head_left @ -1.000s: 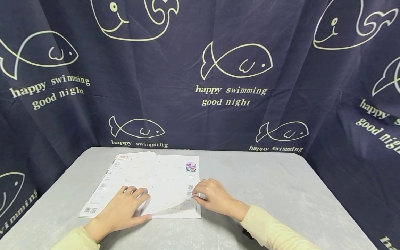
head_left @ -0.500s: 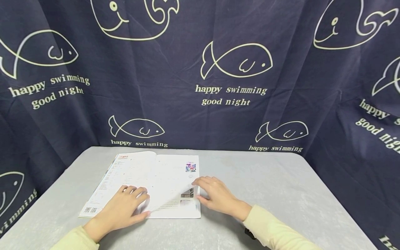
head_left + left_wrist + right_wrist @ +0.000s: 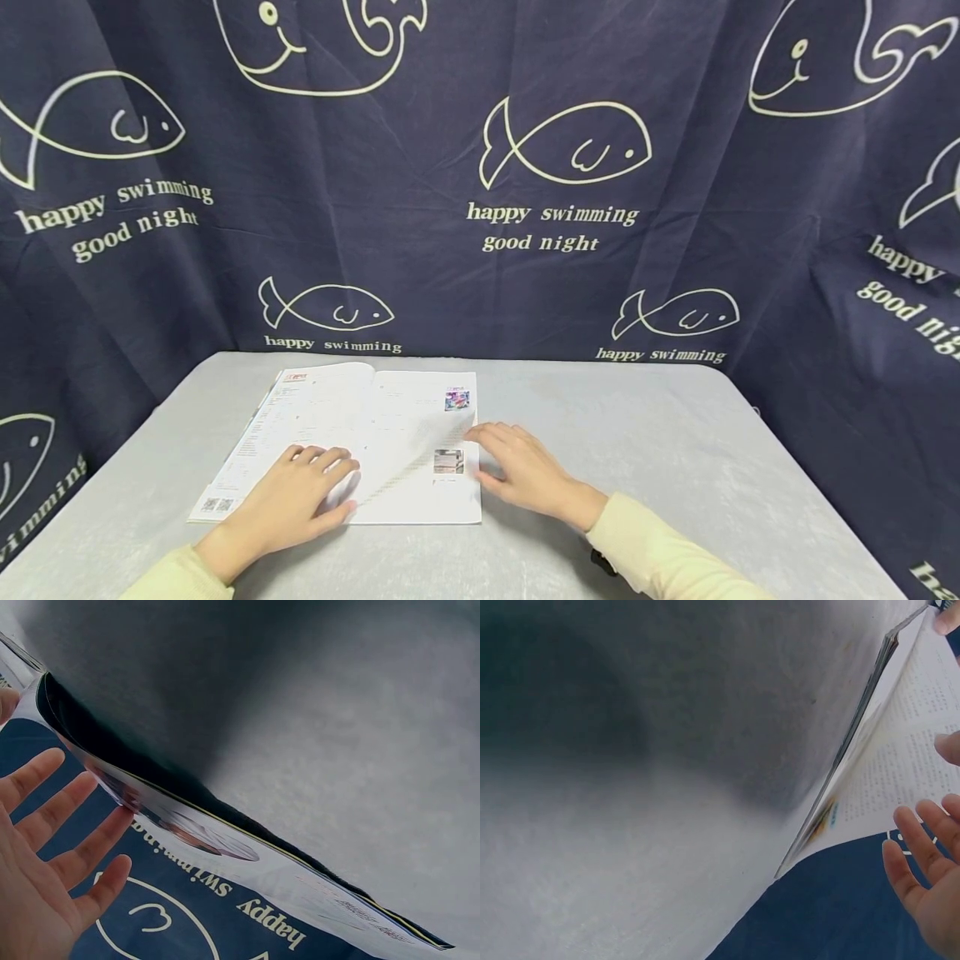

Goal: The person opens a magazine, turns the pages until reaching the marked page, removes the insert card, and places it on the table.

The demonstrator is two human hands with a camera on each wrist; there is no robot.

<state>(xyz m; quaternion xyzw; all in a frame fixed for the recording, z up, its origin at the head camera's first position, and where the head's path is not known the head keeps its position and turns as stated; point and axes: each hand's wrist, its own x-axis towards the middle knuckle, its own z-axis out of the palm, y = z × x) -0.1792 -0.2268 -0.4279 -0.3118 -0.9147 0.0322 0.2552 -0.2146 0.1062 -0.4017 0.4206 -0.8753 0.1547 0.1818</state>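
An open magazine point(image 3: 330, 408) lies on the grey table, its spine running away from me. My left hand point(image 3: 288, 500) rests on the lower part of the left page, thumb near the spine; in the left wrist view its fingers point(image 3: 64, 810) are spread. At the magazine's right edge is my right hand point(image 3: 528, 475), fingertips against the edge of a right-hand page point(image 3: 438, 429) whose lower corner curls up. A photo point(image 3: 448, 462) shows on the page beneath. In the right wrist view the printed page point(image 3: 892, 765) bends upward, with the thumb apart from the fingers point(image 3: 911, 870).
The grey table point(image 3: 637, 442) extends to both sides of the magazine. A dark blue curtain point(image 3: 450, 275) with fish drawings hangs behind the table and at its sides. Something small and black point(image 3: 602, 562) sits under the right wrist.
The right page's lower corner has lifted and curled further up and away, uncovering the photo beneath. My right fingertips have shifted slightly up along the edge and parted from the thumb; the left hand stays put.
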